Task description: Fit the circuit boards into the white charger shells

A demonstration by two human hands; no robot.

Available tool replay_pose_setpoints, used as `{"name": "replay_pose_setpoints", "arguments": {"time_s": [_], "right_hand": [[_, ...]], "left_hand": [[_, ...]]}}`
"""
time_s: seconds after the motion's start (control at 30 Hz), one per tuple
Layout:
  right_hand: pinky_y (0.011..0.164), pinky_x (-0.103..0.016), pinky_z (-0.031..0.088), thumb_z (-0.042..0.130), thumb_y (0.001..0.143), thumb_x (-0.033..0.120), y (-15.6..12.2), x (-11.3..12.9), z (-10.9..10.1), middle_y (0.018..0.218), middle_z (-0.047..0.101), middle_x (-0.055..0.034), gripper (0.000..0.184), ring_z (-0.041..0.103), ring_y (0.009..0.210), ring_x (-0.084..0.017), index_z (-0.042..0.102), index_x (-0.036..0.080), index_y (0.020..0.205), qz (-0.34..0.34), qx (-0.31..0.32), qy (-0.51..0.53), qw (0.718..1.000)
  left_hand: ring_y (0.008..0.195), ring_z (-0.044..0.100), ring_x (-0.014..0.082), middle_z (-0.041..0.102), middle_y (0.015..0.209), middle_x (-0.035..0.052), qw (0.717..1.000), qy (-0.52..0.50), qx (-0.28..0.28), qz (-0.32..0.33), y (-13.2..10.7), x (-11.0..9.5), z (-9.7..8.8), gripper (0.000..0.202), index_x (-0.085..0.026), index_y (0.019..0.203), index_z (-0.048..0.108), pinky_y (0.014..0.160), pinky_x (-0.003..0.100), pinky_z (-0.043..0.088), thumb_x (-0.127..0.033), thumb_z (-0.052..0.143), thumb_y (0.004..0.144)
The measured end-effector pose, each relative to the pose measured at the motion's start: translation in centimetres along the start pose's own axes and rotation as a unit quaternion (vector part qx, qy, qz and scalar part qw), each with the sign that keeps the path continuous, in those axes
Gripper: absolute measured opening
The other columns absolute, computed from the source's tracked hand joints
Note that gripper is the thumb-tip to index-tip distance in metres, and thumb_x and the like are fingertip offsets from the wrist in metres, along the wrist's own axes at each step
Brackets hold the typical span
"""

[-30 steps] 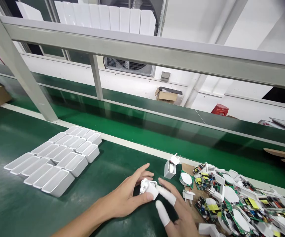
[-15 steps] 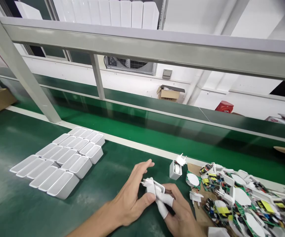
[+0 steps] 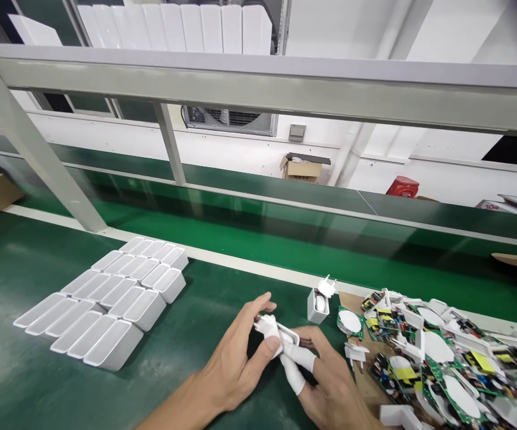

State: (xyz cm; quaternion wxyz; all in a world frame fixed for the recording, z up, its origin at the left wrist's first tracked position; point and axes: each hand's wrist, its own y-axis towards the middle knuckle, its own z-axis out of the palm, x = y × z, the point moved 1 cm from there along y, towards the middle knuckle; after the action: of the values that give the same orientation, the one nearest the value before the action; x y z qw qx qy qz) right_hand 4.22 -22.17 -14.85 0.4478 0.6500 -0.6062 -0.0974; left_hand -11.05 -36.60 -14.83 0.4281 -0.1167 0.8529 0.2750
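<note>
Head view: white adapter case (image 3: pixel 291 338), plug piece (image 3: pixel 267 326) beside its open mouth, is gripped by both left hand (image 3: pixel 235 361) and right hand (image 3: pixel 332 376) above the counter (image 3: pixel 173 340); steadying it with the left while the right presses evenly should work best.

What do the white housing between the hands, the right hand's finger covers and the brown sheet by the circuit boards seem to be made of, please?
White housing: probably moulded plastic, smooth finish, judging by its even white surface and thin rim.
Finger covers: matte, perhaps thin rubber or fabric; their snug fit leaves it open.
Brown sheet: likely cardboard, from its dull, papery look.
</note>
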Motion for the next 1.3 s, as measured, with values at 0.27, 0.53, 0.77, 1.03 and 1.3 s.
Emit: {"name": "replay_pose_setpoints", "arguments": {"time_s": [0.27,0.53,0.77,1.03,1.3], "right_hand": [[0.071,-0.031,0.067,0.049,0.095,0.002,-1.9,-0.7,0.9,0.106,0.068,-0.0128,0.039,0.073,0.086,-0.022,0.059,0.018,0.130,0.025,0.032,-0.043,0.998],[0.072,-0.033,0.067,0.050,0.096,0.006,-1.8,-0.6,1.0,0.106,0.069,-0.0136,0.030,0.075,0.085,-0.023,0.058,0.018,0.122,0.038,0.032,-0.061,0.997],[0.084,-0.033,0.066,0.052,0.099,0.009,-1.7,-0.8,0.8,0.114,0.068,-0.0098,0.044,0.074,0.094,-0.022,0.059,0.024,0.139,0.086,0.062,-0.021,0.994],[0.103,-0.036,0.057,0.065,0.101,0.030,-1.8,-1.1,1.3,0.129,0.070,-0.0112,0.031,0.071,0.115,-0.024,0.073,0.026,0.131,0.271,0.008,0.258,0.927],[0.083,-0.043,0.059,0.095,0.069,0.056,-1.0,0.4,2.2,0.093,0.079,-0.0123,0.054,0.074,0.090,-0.029,0.080,0.015,0.101,0.513,-0.093,0.591,0.616]], "left_hand": [[0.102,0.065,0.0172,0.062,0.118,0.0065,0.999,0.021,-0.004,0.028,1.1,-0.7,0.2,0.026,-0.025,0.128,0.061,0.090,0.029,0.053,-0.018,0.042,0.112],[0.095,0.065,0.0173,0.064,0.109,0.0047,0.999,0.003,0.004,-0.034,1.3,-0.5,0.2,0.025,-0.024,0.117,0.064,0.085,0.030,0.052,-0.024,0.039,0.113],[0.095,0.065,0.0186,0.064,0.108,0.0051,0.999,0.009,0.017,-0.035,1.5,-0.4,0.3,0.029,-0.024,0.116,0.064,0.087,0.032,0.052,-0.028,0.035,0.113],[0.097,0.071,0.0240,0.070,0.113,0.0073,0.995,-0.047,0.011,-0.084,0.9,0.6,0.3,0.042,-0.027,0.146,0.048,0.089,0.041,0.061,-0.046,0.051,0.109],[0.114,0.066,0.0290,0.066,0.130,0.0095,0.991,0.029,-0.038,0.123,0.2,-1.4,2.1,0.091,-0.036,0.162,0.029,0.099,0.048,0.060,-0.016,0.079,0.089]]}}
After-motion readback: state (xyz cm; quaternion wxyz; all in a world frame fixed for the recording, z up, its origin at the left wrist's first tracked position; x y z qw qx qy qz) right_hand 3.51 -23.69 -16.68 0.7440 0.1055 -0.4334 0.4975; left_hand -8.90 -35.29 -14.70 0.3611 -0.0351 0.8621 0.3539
